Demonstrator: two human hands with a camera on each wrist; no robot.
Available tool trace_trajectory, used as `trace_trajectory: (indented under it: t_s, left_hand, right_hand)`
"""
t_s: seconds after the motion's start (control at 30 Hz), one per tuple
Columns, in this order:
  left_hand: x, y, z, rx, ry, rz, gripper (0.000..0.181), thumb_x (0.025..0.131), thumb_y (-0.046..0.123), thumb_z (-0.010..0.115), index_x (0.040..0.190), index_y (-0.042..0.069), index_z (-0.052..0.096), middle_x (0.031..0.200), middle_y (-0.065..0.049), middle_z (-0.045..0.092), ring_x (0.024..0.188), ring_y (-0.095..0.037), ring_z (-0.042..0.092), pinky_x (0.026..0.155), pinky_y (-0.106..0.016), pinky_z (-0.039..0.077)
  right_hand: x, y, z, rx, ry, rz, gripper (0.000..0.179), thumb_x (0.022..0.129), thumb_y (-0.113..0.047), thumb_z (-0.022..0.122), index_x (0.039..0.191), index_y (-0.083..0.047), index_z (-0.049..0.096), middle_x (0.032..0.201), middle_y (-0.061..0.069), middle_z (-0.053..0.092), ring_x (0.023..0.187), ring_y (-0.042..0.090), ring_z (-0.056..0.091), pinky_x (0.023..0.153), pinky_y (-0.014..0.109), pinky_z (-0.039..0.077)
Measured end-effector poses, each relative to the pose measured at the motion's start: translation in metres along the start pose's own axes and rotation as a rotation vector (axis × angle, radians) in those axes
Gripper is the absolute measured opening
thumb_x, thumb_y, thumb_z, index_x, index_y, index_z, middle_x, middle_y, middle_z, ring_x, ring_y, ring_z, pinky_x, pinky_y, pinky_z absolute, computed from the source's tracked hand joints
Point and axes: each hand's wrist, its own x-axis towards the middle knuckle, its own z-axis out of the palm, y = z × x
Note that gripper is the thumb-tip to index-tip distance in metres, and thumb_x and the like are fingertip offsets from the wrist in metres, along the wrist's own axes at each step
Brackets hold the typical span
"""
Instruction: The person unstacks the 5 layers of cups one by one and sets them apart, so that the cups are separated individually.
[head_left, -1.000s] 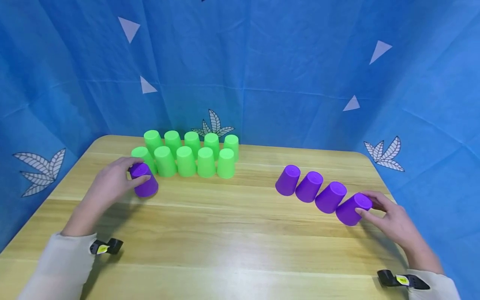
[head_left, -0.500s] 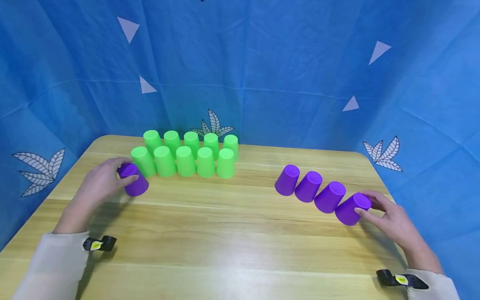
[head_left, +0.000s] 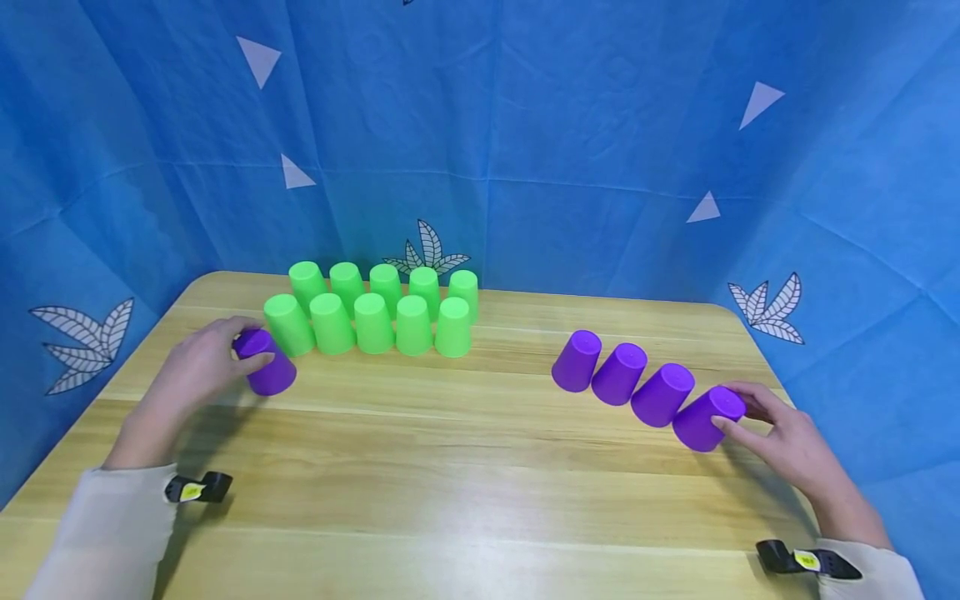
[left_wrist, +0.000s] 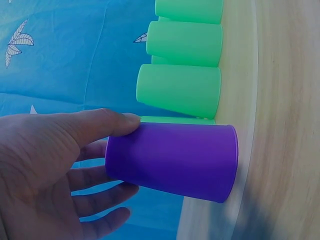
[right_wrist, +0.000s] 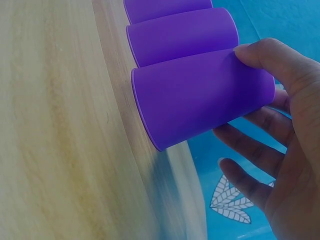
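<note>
On the left, my left hand pinches an upside-down purple cup near its closed top, thumb on the near side and fingers behind. The left wrist view shows that purple cup beside the green cups. At the right, my right hand grips another upside-down purple cup between thumb and fingers. It is the nearest of a slanting row of purple cups. From the right wrist, the gripped purple cup overlaps its neighbour.
Two rows of upside-down green cups stand at the back left of the wooden table. A blue cloth with white triangles and leaf prints hangs behind and around the table.
My left hand has shifted left with its purple cup, away from the front green row, and has stayed there over the last half second. The right hand keeps its place.
</note>
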Motion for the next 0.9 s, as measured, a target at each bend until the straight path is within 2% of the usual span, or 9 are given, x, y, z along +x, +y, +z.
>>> trace_trajectory:
  t_s: [0.1,0.23,0.37,0.5,0.57,0.67,0.9]
  left_hand:
    - [0.000,0.000,0.000,0.004,0.018,0.008,0.061,0.093,0.035,0.067,0.132,-0.007,0.049,0.118,-0.031,0.055,0.107,-0.049,0.052,0.085,-0.064,0.041]
    - [-0.002,0.007,0.000,0.006,0.121,0.033,0.064,0.093,0.038,0.067,0.135,-0.006,0.048,0.129,-0.033,0.049,0.117,-0.053,0.044,0.092,-0.068,0.035]
    - [-0.007,0.024,-0.001,0.013,0.253,0.088,0.055,0.093,0.030,0.068,0.133,-0.004,0.051,0.132,-0.031,0.049,0.121,-0.053,0.041,0.096,-0.068,0.031]
    - [-0.009,0.048,0.003,0.036,0.319,0.200,0.048,0.091,0.024,0.071,0.127,-0.003,0.057,0.126,-0.029,0.056,0.119,-0.049,0.047,0.096,-0.065,0.034]
    - [-0.010,0.061,0.008,0.038,0.329,0.254,0.046,0.089,0.023,0.073,0.126,-0.002,0.059,0.125,-0.026,0.058,0.119,-0.046,0.049,0.097,-0.063,0.035]
    - [-0.007,0.082,0.016,0.016,0.309,0.324,0.045,0.089,0.022,0.074,0.126,0.000,0.060,0.125,-0.022,0.060,0.120,-0.042,0.050,0.099,-0.060,0.037]
    - [0.014,0.142,0.044,-0.028,0.223,0.484,0.045,0.090,0.030,0.072,0.127,0.007,0.061,0.128,-0.014,0.061,0.123,-0.035,0.051,0.101,-0.054,0.038]
  right_hand:
    - [0.000,0.001,0.000,0.001,0.003,-0.003,0.047,0.086,-0.023,0.077,0.128,-0.010,0.058,0.108,-0.011,0.063,0.092,-0.021,0.046,0.069,0.022,0.047]
    - [0.000,0.001,0.000,0.007,0.003,-0.003,0.047,0.086,-0.022,0.077,0.128,-0.010,0.058,0.106,-0.013,0.062,0.092,-0.020,0.047,0.068,0.022,0.047]
    - [0.000,0.001,0.000,-0.001,0.002,-0.002,0.047,0.086,-0.023,0.077,0.128,-0.010,0.058,0.108,0.000,0.067,0.092,-0.020,0.047,0.068,0.024,0.047]
    - [-0.001,0.002,0.001,-0.013,-0.001,-0.007,0.048,0.087,-0.024,0.077,0.129,-0.010,0.058,0.112,0.013,0.067,0.092,-0.021,0.044,0.069,0.029,0.048]
    - [0.001,0.001,0.001,-0.013,-0.008,-0.009,0.049,0.087,-0.024,0.076,0.130,-0.010,0.057,0.114,0.015,0.066,0.092,-0.022,0.043,0.070,0.031,0.048]
    - [0.001,0.001,0.000,-0.014,-0.017,-0.007,0.050,0.087,-0.024,0.076,0.131,-0.010,0.057,0.116,0.016,0.066,0.092,-0.022,0.043,0.071,0.033,0.048]
    - [-0.001,0.003,0.001,-0.016,-0.011,-0.011,0.049,0.087,-0.024,0.076,0.130,-0.011,0.057,0.114,0.014,0.067,0.092,-0.020,0.044,0.070,0.031,0.048]
